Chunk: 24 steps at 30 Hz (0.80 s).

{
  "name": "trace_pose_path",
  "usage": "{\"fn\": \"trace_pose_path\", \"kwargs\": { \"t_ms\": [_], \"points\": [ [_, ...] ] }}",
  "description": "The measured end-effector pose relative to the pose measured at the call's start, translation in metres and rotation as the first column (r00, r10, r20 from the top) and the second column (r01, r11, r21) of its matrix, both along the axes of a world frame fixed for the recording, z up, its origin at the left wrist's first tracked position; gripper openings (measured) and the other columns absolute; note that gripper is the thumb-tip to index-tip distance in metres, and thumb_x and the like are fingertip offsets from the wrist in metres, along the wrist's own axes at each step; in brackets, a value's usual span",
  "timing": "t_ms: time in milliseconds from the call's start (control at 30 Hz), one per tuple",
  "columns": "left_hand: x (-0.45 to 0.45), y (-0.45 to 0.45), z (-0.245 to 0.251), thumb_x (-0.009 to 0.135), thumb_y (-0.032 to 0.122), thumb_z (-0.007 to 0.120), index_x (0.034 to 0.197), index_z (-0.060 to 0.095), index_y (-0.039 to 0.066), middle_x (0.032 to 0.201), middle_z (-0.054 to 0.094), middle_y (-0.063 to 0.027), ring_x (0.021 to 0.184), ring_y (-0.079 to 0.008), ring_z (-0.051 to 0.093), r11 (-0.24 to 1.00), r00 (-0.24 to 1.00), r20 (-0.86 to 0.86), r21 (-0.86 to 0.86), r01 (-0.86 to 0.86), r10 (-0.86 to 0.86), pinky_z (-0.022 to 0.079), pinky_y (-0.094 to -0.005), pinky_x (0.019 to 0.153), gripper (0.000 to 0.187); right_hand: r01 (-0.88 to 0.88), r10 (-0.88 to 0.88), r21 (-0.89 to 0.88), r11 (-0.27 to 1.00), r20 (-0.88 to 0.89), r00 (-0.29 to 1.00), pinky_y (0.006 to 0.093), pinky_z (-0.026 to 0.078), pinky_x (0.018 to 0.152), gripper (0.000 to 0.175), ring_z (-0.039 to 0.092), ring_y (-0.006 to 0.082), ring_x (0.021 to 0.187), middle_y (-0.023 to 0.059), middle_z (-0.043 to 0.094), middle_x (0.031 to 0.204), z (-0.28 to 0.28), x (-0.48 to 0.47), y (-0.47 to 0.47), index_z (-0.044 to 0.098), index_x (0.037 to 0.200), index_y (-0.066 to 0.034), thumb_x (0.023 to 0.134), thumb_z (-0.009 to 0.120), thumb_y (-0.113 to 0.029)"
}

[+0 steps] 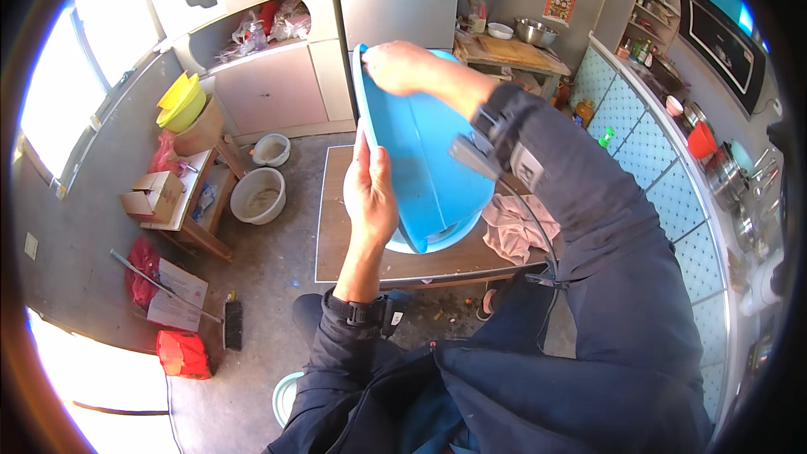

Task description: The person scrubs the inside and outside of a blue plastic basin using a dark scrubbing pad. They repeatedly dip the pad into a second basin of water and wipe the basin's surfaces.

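A blue plastic container [419, 157] is held tilted on its side over a low brown table, its hollow facing me. My left hand [372, 198] grips its near-left rim, thumb on the inside and fingers behind. At the upper rim my right hand [400, 68] is closed on the edge; its fingertips are partly hidden. Beneath the container, a light blue basin [463, 233] shows only its rim and a bit of its inside. A crumpled pink cloth [518, 227] lies on the table to the right of the basin.
The brown table [340, 221] stands before my knees. White basins [258, 195] sit on the floor at the left, near a small table [205, 202] with a cardboard box [157, 195]. A brush [232, 326] and a red bag [183, 354] are at lower left. A tiled counter [668, 157] runs along the right.
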<state>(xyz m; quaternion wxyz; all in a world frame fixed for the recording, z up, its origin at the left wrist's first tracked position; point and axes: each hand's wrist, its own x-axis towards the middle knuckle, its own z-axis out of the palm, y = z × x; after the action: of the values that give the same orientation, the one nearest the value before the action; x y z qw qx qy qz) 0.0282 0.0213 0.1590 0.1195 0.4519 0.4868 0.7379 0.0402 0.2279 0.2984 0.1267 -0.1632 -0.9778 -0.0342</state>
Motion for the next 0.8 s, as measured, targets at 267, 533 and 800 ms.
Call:
{"fn": "trace_pose_path", "kwargs": {
  "t_ms": [267, 533, 800],
  "points": [
    [-0.01, 0.002, -0.006, 0.119, 0.034, 0.052, 0.169, 0.04, 0.004, 0.148, 0.062, -0.0106, 0.129, -0.0141, 0.058, 0.995, 0.979, 0.178, 0.036, 0.095, -0.1, 0.044, -0.0279, 0.111, 0.06, -0.212, 0.29, 0.247, 0.946, -0.346, 0.892, 0.0516, 0.05, 0.116, 0.028, 0.062, 0.0377, 0.136, 0.0206, 0.069, 0.14, -0.065, 0.051, -0.062, 0.074, 0.12, 0.0019, 0.105, 0.057, -0.015],
    [-0.021, 0.014, -0.001, 0.118, 0.034, 0.054, 0.166, 0.042, -0.001, 0.156, 0.059, -0.0119, 0.138, -0.0176, 0.056, 0.979, 0.942, 0.282, 0.142, 0.147, -0.182, 0.045, -0.0341, 0.117, 0.061, -0.276, 0.379, 0.319, 0.907, -0.333, 0.863, 0.055, 0.047, 0.12, 0.036, 0.061, 0.036, 0.143, 0.0173, 0.067, 0.147, -0.146, 0.143, -0.15, 0.075, 0.126, 0.002, 0.094, 0.062, -0.009],
    [-0.06, 0.015, 0.026, 0.116, 0.035, 0.058, 0.156, 0.055, 0.001, 0.142, 0.068, -0.0073, 0.128, -0.0183, 0.064, 0.979, 0.882, 0.424, 0.08, 0.189, -0.205, 0.053, -0.0351, 0.108, 0.053, -0.175, 0.013, -0.117, 0.978, -0.796, 0.605, 0.0491, 0.05, 0.119, 0.036, 0.061, 0.0377, 0.144, 0.0233, 0.066, 0.149, -0.19, 0.173, -0.165, 0.068, 0.136, 0.004, 0.102, 0.06, 0.005]
  ]
}}
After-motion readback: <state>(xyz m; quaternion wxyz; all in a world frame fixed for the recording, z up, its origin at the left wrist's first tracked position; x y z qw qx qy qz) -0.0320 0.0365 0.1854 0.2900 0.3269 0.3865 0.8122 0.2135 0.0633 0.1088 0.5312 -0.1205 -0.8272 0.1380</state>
